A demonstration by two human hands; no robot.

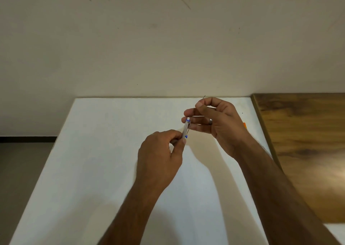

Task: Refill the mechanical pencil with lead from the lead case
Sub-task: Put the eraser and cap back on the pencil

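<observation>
My left hand (160, 151) grips the lower barrel of a silver mechanical pencil (186, 129) with blue trim, its top end tilted up and to the right. Above that top end my right hand (216, 121) pinches a thin dark lead (204, 97) between thumb and forefinger; only the lead's upper tip shows past the fingertip. The other right fingers rest against the pencil's top end. A ring sits on one right finger. An orange object (245, 125), perhaps the lead case, peeks out behind my right wrist, mostly hidden.
Both hands hover over a white table (104, 151) that meets a pale wall at its far edge. A dark wooden surface (306, 142) adjoins the table on the right. Floor shows at the left.
</observation>
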